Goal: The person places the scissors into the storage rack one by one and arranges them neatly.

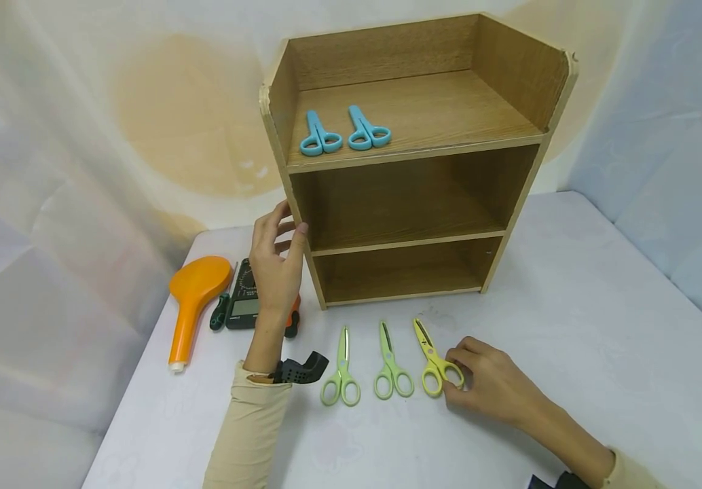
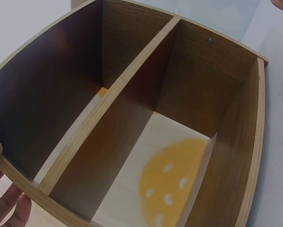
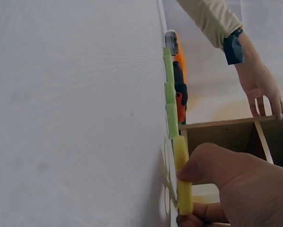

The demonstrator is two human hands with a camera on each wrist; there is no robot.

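Hands at a wooden shelf unit and a row of small scissors.

Head view: the left hand (image 1: 275, 261) braces the shelf unit's (image 1: 412, 163) front left edge, fingers curled round it, while the right hand (image 1: 490, 384) pinches the handle loops of the yellow scissors (image 1: 433, 358) on the white tabletop (image 1: 571, 326), just right of two green scissors (image 1: 366, 367) (two blue scissors (image 1: 345, 131) lie on the top shelf). Lifting cleanly probably means keeping that pinch on both loops so the blades stay closed. Left wrist view: bare wood-grain compartments, matte and flat-sided, with fingertips (image 2: 9, 203) on the edge. Right wrist view: smooth, glossy plastic handles line up edge-on; the right hand's fingers (image 3: 212, 165) close on the yellow pair.
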